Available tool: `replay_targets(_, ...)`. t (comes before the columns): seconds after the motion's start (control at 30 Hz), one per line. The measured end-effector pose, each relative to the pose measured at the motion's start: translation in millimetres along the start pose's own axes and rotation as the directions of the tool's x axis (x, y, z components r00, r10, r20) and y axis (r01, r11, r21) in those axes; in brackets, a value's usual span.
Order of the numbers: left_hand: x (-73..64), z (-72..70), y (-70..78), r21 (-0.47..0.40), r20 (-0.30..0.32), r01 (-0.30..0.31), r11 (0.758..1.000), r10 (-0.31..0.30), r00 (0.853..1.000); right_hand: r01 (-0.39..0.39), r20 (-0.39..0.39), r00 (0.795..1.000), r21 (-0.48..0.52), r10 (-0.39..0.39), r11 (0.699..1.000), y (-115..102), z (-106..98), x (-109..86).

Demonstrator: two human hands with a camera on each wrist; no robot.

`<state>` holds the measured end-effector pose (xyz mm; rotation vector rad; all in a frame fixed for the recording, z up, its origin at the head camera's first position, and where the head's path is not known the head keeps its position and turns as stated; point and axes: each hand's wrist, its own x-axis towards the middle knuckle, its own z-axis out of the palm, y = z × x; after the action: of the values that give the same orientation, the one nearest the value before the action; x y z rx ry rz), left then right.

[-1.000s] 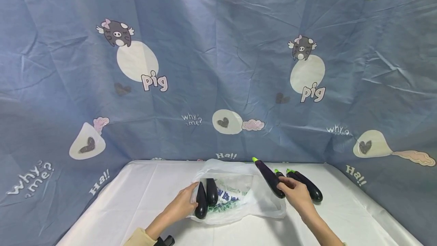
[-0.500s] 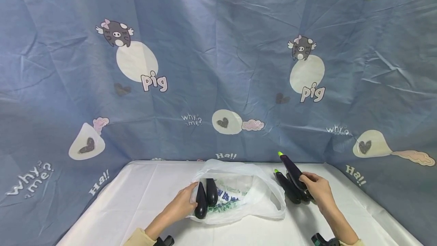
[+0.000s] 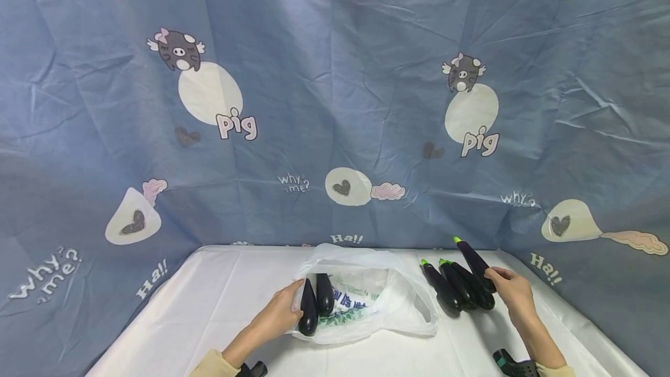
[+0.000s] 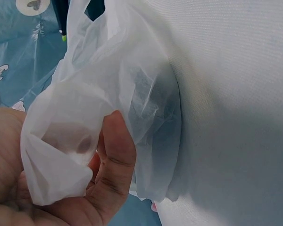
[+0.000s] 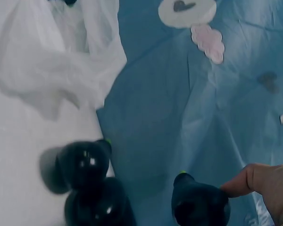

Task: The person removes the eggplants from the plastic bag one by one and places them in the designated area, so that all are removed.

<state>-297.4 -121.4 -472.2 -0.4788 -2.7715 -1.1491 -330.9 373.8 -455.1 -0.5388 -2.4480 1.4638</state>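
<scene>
My left hand (image 3: pixel 282 309) grips the left edge of a white plastic bag (image 3: pixel 410 307); in the left wrist view the bunched plastic (image 4: pixel 61 165) lies between thumb and fingers. Two dark eggplants, one nearer the hand (image 3: pixel 309 312) and another eggplant (image 3: pixel 325 295) beside it, lie in the bag's open mouth. At the right, my right hand (image 3: pixel 513 291) holds an eggplant (image 3: pixel 473 258) by its thick end, its green stem pointing up and away. Just left of it, three eggplants (image 3: pixel 441 288) lie side by side on the table. In the right wrist view, the held eggplant (image 5: pixel 200 205) appears beside the thumb.
A white cloth covers the table (image 3: pixel 230 284). Behind it hangs a blue printed curtain (image 3: pixel 293 132), which also closes in both sides. Green and blue print shows inside the bag.
My right hand has carried its eggplant rightward, from beside the bag's right edge, across the other eggplants, to the far right of them. The left hand and bag have stayed put.
</scene>
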Motion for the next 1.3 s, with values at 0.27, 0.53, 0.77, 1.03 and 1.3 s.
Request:
replay_targets(0.27,0.7,-1.2,-0.1,0.003,0.004,0.003,1.000,-0.003,1.000,-0.075,-0.035,0.997,0.034,0.076,0.997,4,-10,-0.3)
replay_targets(0.53,-0.9,-1.2,0.6,0.009,0.004,0.011,1.000,-0.011,1.000,-0.112,-0.062,0.992,0.002,0.112,0.994,14,-15,0.1)
replay_targets(0.77,-0.7,-1.6,0.5,0.004,-0.005,0.006,1.000,-0.006,1.000,-0.138,-0.083,0.987,-0.002,0.137,0.990,28,-17,6.4)
replay_targets(1.03,0.4,-1.6,-0.4,0.011,-0.011,-0.009,1.000,0.009,1.000,-0.123,-0.073,0.990,-0.026,0.121,0.992,47,-15,13.8)
replay_targets(1.3,0.2,-0.7,-1.4,0.002,-0.005,-0.006,1.000,0.006,1.000,-0.156,-0.070,0.986,-0.054,0.152,0.986,55,-10,17.0)
